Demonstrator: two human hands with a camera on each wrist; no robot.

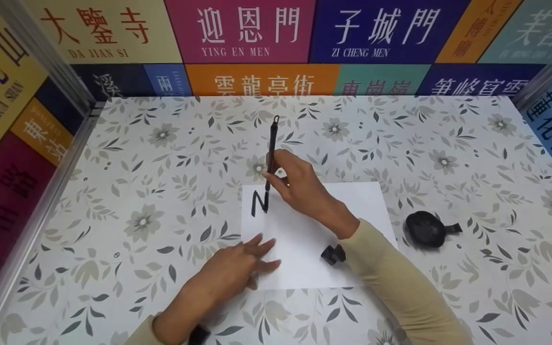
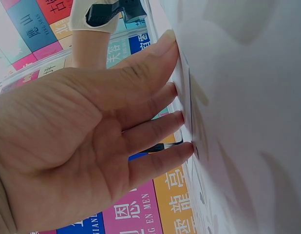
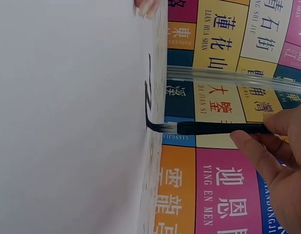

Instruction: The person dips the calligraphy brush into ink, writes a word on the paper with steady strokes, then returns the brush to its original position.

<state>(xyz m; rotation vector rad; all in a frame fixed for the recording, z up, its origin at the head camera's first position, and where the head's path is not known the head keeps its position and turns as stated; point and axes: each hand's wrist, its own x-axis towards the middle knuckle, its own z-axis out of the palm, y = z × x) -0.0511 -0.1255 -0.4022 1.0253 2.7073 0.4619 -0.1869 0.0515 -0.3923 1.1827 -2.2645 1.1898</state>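
While both sleeves (image 1: 391, 273) run off the lower edge, your left grip (image 1: 237, 263) rests with fingers apart on white paper (image 1: 300, 268), the sheet's right side partly hidden by your right arm. A black dish (image 1: 424, 230) sits rightward on the flowered desk (image 1: 113, 268). Farther off, your right grip (image 1: 304, 189) pinches the brush (image 1: 271, 155), some fingers out of sight; handle above, bristles below, touching an N-shaped stroke (image 1: 254, 205). Lettered panels (image 1: 242, 28) behind are cropped.
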